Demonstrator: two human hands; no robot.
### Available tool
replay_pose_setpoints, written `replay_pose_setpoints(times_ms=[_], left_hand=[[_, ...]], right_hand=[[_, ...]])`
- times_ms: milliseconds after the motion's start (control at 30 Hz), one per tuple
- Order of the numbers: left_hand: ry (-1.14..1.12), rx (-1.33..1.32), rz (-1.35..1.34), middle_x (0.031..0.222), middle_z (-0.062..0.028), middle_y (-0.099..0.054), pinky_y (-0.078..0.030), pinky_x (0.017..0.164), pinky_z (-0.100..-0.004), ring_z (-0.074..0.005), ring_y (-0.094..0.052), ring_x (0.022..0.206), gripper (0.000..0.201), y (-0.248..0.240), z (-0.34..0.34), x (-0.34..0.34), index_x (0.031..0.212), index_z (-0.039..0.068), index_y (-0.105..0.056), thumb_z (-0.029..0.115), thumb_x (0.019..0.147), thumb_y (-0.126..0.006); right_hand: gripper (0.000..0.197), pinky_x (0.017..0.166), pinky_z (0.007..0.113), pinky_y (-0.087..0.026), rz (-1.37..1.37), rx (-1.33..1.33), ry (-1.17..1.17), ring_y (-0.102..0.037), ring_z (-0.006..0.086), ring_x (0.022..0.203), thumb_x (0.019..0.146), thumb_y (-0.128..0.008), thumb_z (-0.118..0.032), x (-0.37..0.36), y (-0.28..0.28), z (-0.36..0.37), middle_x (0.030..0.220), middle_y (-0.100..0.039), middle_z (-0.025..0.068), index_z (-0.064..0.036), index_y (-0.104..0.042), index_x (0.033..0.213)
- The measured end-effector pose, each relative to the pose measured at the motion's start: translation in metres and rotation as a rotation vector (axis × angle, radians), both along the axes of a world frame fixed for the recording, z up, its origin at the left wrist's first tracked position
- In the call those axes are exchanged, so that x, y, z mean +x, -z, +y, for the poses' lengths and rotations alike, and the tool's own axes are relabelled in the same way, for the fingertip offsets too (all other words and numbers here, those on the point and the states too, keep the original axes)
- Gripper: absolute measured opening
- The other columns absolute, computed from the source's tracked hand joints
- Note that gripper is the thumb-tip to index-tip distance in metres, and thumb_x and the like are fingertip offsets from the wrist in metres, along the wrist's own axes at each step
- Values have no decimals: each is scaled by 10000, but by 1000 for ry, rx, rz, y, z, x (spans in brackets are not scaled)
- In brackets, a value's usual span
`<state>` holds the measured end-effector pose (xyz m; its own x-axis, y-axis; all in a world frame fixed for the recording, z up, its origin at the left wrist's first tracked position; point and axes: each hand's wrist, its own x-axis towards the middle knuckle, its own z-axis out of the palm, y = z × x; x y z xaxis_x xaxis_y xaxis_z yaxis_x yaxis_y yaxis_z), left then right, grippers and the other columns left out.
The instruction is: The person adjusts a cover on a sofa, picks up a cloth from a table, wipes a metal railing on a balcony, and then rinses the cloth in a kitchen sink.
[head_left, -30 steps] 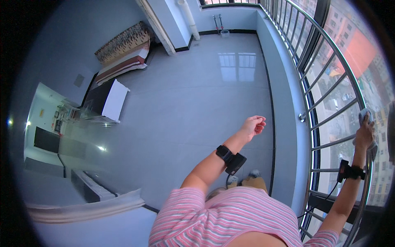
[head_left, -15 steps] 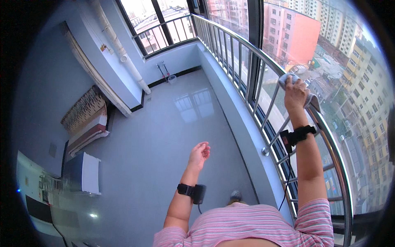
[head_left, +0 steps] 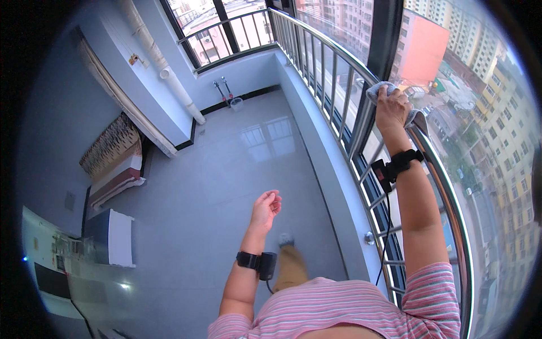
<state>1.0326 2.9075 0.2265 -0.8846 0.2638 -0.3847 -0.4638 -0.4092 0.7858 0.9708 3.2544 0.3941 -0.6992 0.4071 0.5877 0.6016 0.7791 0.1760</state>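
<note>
My right hand (head_left: 392, 108) is closed over a grey cloth (head_left: 416, 120) on the metal top rail of the railing (head_left: 443, 182). The cloth wraps over the rail, and its ends stick out in front of the fingers and beside the wrist. Over the floor hangs my left hand (head_left: 265, 207), its fingers loosely curled and nothing seen in them. It touches nothing. Each forearm wears a black strap with a small box and a cable.
A low pale wall (head_left: 322, 147) runs beneath the railing, with windows behind it. At the far end are two water taps (head_left: 223, 90) and a clear tub (head_left: 236, 104). A white pipe (head_left: 164, 73) stands by the left wall, near a patterned covered object (head_left: 116, 161) and a white-topped box (head_left: 116, 237).
My right hand and the cloth have moved forward along the rail, past more of the window frame. One of my legs has stepped forward into view. The left hand stays curled.
</note>
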Motion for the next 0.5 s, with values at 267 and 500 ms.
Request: replay_pose_setpoints(times_ms=[267, 500], left_hand=[[33, -69, 122, 710, -8, -520, -412, 575, -200, -78, -482, 611, 115, -4, -4, -149, 871, 67, -520, 126, 820, -437], [72, -153, 129, 698, -9, -527, -395, 566, -195, -73, -478, 606, 118, -10, -22, -281, 856, 67, -523, 131, 813, -433]], right_hand=[[300, 700, 420, -376, -30, -52, 19, -483, 277, 870, 803, -372, -185, -124, -8, 0, 966, -478, 128, -145, -432, 1094], [341, 759, 411, -346, -144, -107, 162, -439, 253, 952, 819, -349, -179, -233, -11, -2, 1027, -438, 110, -171, -385, 1158]])
